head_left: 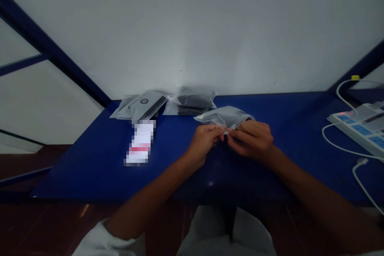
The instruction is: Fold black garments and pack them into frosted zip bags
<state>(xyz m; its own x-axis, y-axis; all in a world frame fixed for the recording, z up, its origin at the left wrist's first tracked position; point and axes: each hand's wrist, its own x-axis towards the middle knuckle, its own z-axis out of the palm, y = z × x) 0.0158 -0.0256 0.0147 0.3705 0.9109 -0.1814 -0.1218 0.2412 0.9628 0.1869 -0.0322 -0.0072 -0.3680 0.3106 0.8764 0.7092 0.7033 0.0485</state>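
A translucent plastic bag [226, 116] lies tilted over the blue table, a little right of the middle. My left hand [207, 140] pinches its near edge between thumb and fingers. Right beside it, my right hand [252, 138] grips the same edge, with the fingers curled and the two hands almost touching. Something dark shows at the bag's right end, partly hidden by my right hand. Behind and to the left sit stacked bags with dark contents [195, 98]. Farther left is a pile of grey printed bags [145, 104].
On the blue table [99, 156], a pixelated white and pink item [140, 144] lies at the left. A power strip [358, 128] with white cables [333, 144] is at the right. A pale wall stands behind the table.
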